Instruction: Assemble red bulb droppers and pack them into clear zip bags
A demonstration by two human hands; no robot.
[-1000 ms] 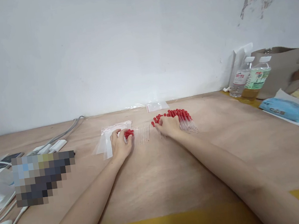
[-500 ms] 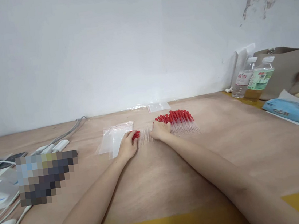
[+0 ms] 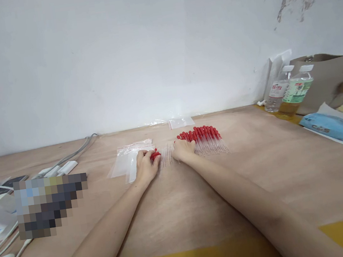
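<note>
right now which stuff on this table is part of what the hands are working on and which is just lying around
In hand:
left hand gripping small bunch of red-bulbed glass droppers
right hand beside it
row of loose clear glass tubes
pile of red-bulbed droppers
clear plastic zip bags

Lying about:
two plastic bottles
grey bag
blue packet
white cables

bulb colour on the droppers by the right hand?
Red bulbs on clear tubes: the droppers beside the right hand, clearest in the head view.
</note>
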